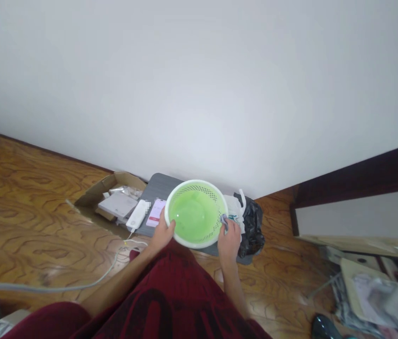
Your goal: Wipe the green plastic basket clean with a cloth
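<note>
A round plastic basket (194,216), green inside with a white rim and a band of small holes, is above a small grey table (160,184). My left hand (163,234) grips its left rim, thumb over the inner edge. In my right hand (230,241) is a small greyish cloth (224,220), pinched against the basket's right rim. The fingers behind the rim are partly hidden. The basket holds nothing that I can see.
On the table, left of the basket, lie a phone (155,213) and a white device (137,215) with a cable. An open cardboard box (128,179) stands farther left. At right are a white plastic bag (233,206) and a black plastic bag (254,228). A white wall (199,94) rises behind.
</note>
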### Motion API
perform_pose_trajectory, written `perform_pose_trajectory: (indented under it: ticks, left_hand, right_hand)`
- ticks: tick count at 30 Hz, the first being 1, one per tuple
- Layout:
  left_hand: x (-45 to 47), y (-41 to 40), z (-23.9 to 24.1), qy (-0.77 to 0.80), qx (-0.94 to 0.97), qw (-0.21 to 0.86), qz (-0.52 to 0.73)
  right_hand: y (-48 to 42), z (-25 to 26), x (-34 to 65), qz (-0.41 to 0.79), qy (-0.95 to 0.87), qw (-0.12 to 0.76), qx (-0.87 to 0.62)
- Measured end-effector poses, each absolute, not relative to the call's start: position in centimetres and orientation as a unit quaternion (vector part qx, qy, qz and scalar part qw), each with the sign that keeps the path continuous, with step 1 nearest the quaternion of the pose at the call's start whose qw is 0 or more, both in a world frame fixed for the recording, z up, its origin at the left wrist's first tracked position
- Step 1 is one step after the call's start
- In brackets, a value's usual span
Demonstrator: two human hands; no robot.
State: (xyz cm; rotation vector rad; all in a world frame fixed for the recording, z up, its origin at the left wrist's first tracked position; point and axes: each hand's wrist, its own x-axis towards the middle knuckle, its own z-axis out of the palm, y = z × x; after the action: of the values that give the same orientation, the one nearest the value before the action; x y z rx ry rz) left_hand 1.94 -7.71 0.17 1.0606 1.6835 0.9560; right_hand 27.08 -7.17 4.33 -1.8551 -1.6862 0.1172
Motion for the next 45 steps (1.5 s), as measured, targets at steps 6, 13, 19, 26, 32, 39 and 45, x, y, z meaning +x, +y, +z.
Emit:
perform_pose_trajectory:
  ticks: [6,13,19,26,32,39,45]
  left_hand:
    - [1.4,-7.5,0.5,0.660,0.405,0.476,0.417]
    - [0.6,-7.8,1.4,0.661,0.454,0.496,0.334]
    - [0.6,-7.7,1.4,0.698,0.496,0.454,0.247]
    - [0.4,-7.1,2.5,0.704,0.538,0.436,0.161]
    - [0.5,-6.7,2.8,0.700,0.544,0.435,0.162]
    - [0.5,-6.4,2.6,0.700,0.539,0.444,0.150]
    - [0.8,-6.1,2.3,0.711,0.542,0.435,0.106]
  right_hand:
    - [-9.1,4.2,26.6,0.072,-0.629,0.326,-0.702]
    - [-13.8,2.8,25.0,0.051,-0.622,0.340,-0.704]
    - [-15.2,2.3,24.2,0.024,-0.634,0.342,-0.693]
    - [-15.0,1.9,24.1,-0.013,-0.644,0.332,-0.689]
    - [-14.4,0.7,25.0,-0.019,-0.650,0.370,-0.663]
    - [-8.9,1.2,28.5,0.001,-0.655,0.360,-0.664]
    - [-1.4,2.3,29.5,0.053,-0.684,0.317,-0.654]
